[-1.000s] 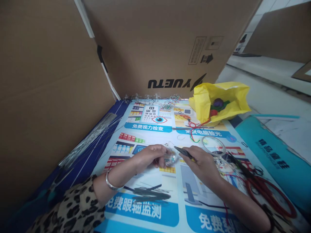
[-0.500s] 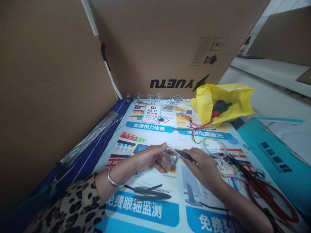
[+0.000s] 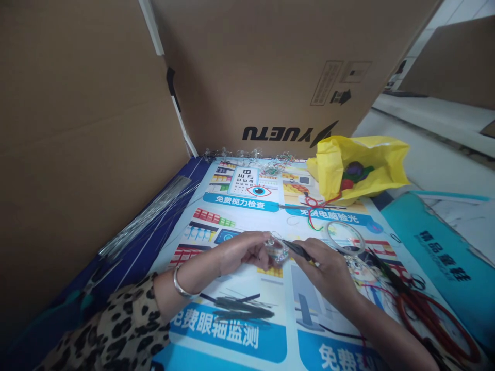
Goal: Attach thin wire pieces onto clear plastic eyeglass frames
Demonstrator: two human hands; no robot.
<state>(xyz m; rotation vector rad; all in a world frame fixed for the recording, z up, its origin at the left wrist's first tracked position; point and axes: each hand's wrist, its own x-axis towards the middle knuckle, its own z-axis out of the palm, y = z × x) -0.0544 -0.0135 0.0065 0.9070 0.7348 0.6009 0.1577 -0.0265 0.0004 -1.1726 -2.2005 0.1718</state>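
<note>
Over the middle of the printed sheet, my left hand (image 3: 247, 252) pinches a small piece of clear beads on fine wire (image 3: 279, 251) between thumb and fingers. My right hand (image 3: 328, 268) is closed around a dark, tapered tool that looks like pliers (image 3: 297, 249). Its narrow tip points left and meets the wire at the top of the beaded piece. The tool's handles are hidden in the palm. Whether the jaws grip the wire is too small to make out.
Red-handled scissors (image 3: 433, 314) and a tape roll (image 3: 345, 238) lie at right. Behind them stand a yellow bag (image 3: 363, 165) and a teal box (image 3: 441, 247). Wire lengths (image 3: 147, 216) and a teal-handled tool (image 3: 83, 299) lie left. Beaded wire pieces (image 3: 251, 157) line the cardboard wall (image 3: 255, 77).
The whole view has shifted slightly. The beaded piece has turned a little in my left fingers, and the pliers' tip stays at its top.
</note>
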